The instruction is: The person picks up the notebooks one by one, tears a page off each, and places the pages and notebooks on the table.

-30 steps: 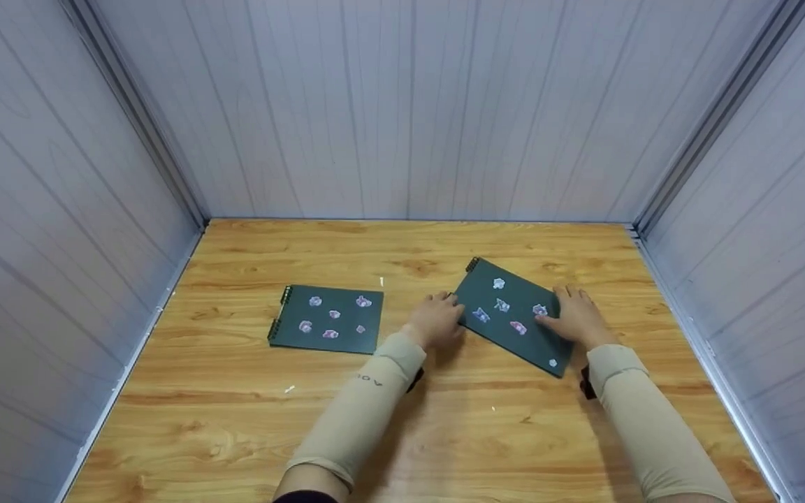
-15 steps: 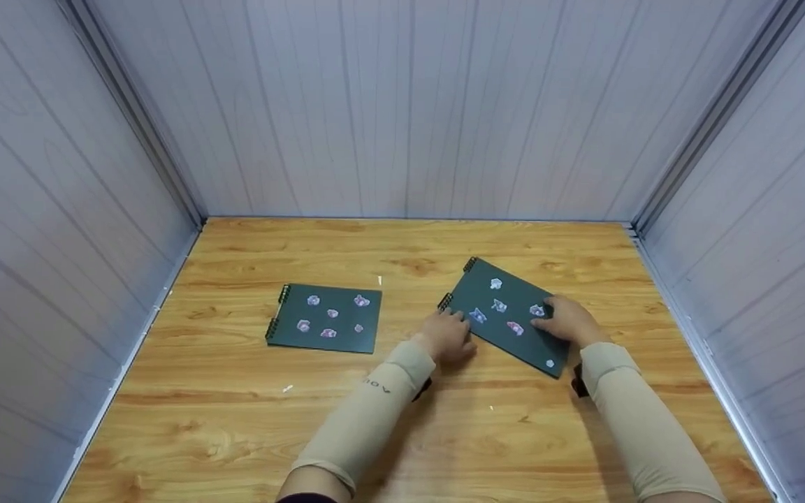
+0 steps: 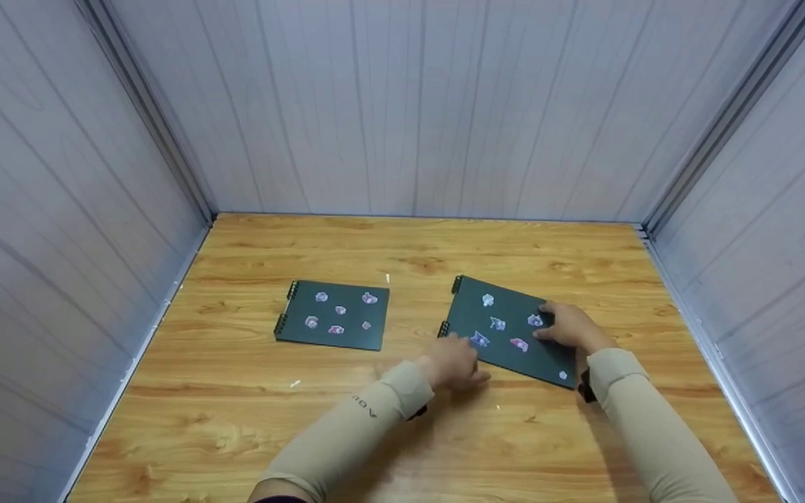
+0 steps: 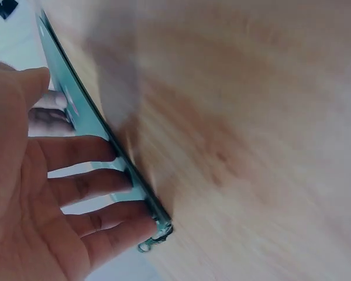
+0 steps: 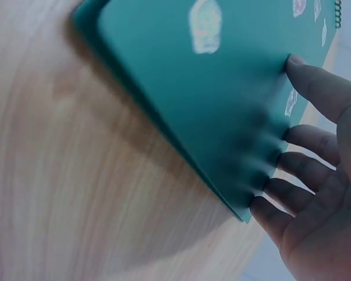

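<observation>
A dark green spiral notebook [image 3: 469, 300] with several flower-like stickers lies slightly turned on the wooden table. My left hand [image 3: 453, 363] is at its near left corner by the coil. In the left wrist view, the fairly straight fingers [image 4: 90, 182] touch the notebook's edge. At the opposite short side is my right hand [image 3: 571, 328]. The right wrist view shows its thumb [image 5: 316, 85] on the cover and its other fingertips along the edge. A second green notebook [image 3: 346, 339], also stickered and coil-bound on its left, lies flat to the left, apart from both hands.
Pale panelled walls [image 3: 416, 112] enclose the wooden table [image 3: 200, 433] at the back and both sides. Small white scraps [image 3: 295, 383] lie on the tabletop, one of them just beyond the left notebook.
The right notebook has turned counterclockwise, nearly level with the left one, and come a little nearer. My left hand has moved toward me with it; the right hand stays at its short side.
</observation>
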Available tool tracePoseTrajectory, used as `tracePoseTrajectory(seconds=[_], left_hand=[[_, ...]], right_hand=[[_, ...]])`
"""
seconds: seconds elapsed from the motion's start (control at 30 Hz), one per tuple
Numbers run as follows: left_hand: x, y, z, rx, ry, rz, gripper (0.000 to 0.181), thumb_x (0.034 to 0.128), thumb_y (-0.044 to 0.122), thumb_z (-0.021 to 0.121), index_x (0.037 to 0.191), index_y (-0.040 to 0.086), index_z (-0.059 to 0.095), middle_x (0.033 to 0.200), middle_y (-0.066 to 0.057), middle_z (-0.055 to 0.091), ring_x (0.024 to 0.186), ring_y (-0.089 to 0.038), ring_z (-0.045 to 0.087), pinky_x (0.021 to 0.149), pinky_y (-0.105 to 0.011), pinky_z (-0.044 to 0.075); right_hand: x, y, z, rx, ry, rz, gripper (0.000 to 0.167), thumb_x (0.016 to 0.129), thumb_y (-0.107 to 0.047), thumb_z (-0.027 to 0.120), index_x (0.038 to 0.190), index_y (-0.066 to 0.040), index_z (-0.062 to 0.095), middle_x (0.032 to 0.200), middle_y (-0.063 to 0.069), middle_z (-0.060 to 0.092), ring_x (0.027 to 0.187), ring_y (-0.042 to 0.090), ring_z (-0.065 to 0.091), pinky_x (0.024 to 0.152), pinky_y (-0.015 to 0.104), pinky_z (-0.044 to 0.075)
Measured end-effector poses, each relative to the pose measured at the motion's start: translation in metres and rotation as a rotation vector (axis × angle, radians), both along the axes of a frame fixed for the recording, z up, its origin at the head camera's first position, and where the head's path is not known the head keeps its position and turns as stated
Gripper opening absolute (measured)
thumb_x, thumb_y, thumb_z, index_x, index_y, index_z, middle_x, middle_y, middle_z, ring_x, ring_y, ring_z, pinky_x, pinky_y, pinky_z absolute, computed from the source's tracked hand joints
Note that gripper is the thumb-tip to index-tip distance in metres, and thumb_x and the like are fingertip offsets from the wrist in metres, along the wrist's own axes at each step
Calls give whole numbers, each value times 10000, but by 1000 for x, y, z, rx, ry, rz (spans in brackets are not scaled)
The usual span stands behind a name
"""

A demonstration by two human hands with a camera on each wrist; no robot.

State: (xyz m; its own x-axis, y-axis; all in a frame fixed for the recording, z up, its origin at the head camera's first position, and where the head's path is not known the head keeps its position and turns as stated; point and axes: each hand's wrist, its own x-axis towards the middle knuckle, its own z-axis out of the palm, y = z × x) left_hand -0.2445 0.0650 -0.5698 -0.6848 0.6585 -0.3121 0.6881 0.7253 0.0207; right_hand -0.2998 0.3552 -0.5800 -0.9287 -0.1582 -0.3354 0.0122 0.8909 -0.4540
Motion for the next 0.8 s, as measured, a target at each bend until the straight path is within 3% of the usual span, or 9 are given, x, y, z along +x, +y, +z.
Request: tracePoseTrajectory(seconds=[0.23, 0.4, 0.63, 0.8], left_hand=[[21, 0, 1, -29, 21, -100, 622, 1121, 639, 420, 1084, 219, 877, 1120, -9, 814, 992, -198, 684, 921, -361, 595], [26, -3, 1, -37, 79, -150, 603, 1112, 646, 443, 1054, 234, 879, 1093, 14, 799, 947, -172, 682, 850, -342, 606], [11, -20, -6, 79, 191, -190, 370, 1111, 462, 575, 1100, 204, 840, 1129, 0, 734, 968, -168, 658, 864, -328, 578], [-4, -34, -10, 86, 215, -135, 377, 1097, 446, 625, 1278, 155, 782, 1233, -48, 696, 1099, -201, 652, 986, -343, 581]], right_hand=[[6, -2, 3, -15, -5, 71, 686, 1010, -156, 778, 1594, 50, 482, 1687, 360, 358, 1571, 572, 328, 1278, 697, 284], [7, -6, 3, -20, -9, 69, 675, 1004, -142, 784, 1593, 27, 499, 1691, 338, 374, 1577, 555, 336, 1286, 688, 274], [14, -7, 0, -21, 93, 52, 667, 973, -134, 812, 1526, 111, 529, 1661, 370, 396, 1536, 580, 384, 1256, 694, 326], [22, -5, -3, 43, 143, -35, 738, 990, -232, 801, 1495, 202, 485, 1544, 437, 467, 1433, 584, 495, 1198, 689, 411]])
